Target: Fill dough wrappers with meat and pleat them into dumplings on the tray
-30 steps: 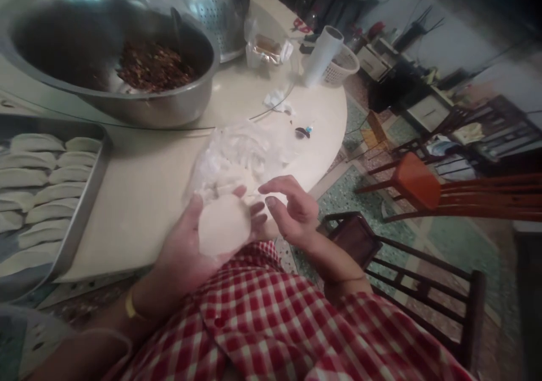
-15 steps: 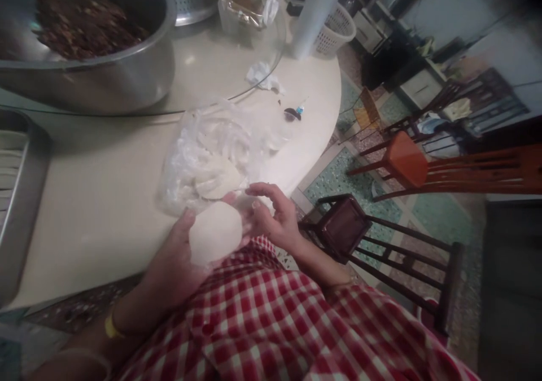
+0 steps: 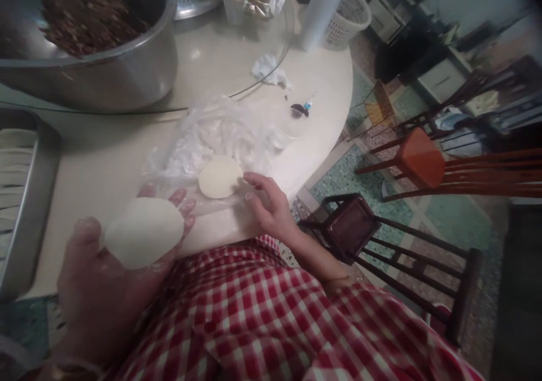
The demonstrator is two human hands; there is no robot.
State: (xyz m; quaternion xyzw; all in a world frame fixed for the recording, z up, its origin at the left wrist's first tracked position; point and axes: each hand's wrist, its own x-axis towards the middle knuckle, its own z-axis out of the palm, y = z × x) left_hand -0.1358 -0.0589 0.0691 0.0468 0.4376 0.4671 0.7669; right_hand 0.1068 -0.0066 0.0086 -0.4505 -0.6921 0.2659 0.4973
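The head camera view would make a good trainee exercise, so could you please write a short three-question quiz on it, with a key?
1. True or false: a flat dough round rests on the open left hand.
2. Which of these is nearest the right hand?
(a) the metal bowl
(b) a second dough round
(c) the white basket
3. Fill in the gap: the metal tray with the folded dumplings in it stands at the ___ edge of the picture.

Key:
1. True.
2. (b), the second dough round.
3. Left.
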